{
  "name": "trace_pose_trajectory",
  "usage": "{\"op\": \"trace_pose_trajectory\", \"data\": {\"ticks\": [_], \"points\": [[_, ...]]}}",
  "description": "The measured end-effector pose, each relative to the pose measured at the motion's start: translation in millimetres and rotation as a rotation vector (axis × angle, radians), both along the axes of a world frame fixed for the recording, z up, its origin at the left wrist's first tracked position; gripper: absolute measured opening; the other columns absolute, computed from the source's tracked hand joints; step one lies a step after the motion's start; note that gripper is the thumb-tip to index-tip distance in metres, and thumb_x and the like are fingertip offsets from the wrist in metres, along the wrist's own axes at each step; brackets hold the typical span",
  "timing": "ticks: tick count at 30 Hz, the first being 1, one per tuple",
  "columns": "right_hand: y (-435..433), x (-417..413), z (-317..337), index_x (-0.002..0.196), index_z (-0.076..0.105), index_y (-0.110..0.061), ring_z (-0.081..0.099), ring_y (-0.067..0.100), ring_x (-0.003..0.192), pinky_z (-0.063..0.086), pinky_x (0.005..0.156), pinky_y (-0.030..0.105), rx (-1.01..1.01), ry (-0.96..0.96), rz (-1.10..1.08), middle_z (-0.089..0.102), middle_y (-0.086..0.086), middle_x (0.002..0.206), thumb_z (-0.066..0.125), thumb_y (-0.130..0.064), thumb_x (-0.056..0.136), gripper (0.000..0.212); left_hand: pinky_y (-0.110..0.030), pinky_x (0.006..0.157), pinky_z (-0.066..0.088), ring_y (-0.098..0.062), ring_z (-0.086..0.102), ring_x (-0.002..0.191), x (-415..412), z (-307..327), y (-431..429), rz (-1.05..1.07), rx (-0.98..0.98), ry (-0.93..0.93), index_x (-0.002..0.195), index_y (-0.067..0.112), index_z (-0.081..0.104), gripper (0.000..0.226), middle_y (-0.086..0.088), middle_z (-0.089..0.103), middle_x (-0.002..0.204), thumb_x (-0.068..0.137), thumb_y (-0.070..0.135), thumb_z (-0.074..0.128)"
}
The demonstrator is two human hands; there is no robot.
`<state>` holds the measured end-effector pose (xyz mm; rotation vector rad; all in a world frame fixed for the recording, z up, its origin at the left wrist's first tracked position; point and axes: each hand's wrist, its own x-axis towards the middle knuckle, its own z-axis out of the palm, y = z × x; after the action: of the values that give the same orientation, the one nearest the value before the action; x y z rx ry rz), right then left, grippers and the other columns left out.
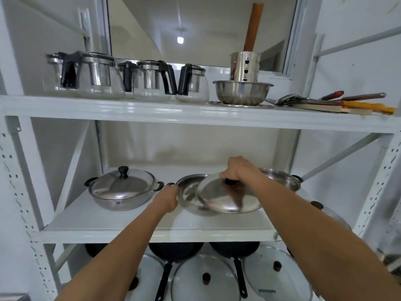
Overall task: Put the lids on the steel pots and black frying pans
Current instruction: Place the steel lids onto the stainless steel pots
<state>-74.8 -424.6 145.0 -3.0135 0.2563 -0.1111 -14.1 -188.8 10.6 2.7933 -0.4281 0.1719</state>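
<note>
The lid (pixel 227 197) is gripped by its knob in the right hand (pixel 237 168); the pot (pixel 186 192) is steadied by the left hand (pixel 168 197), closed on its handle. The lid should be centred, levelled, then lowered.

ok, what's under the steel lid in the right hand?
The steel lid, tilted, held by the right hand, hangs over the open steel pot. Pot's left half looks empty; the lid hides the rest.

No text can be read; the green label (pixel 267 291) on a glass lid (pixel 280 276) is too blurred.
</note>
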Motion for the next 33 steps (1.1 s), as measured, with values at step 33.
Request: {"op": "trace_pose_trajectory", "data": {"ticks": [33], "points": [[25, 152, -65, 0.084, 0.057, -0.013, 0.058, 0.026, 0.076, 0.045, 0.063, 0.029, 0.061, 0.082, 0.252, 0.051, 0.002, 0.077, 0.072, -0.04, 0.076, 0.032, -0.04, 0.098, 0.05, -0.034, 0.059, 0.119, 103, 16, -12, 0.226, 0.023, 0.017, 0.139, 0.011, 0.053, 0.046, -0.015, 0.062, 0.133, 0.094, 0.009, 0.042]]}}
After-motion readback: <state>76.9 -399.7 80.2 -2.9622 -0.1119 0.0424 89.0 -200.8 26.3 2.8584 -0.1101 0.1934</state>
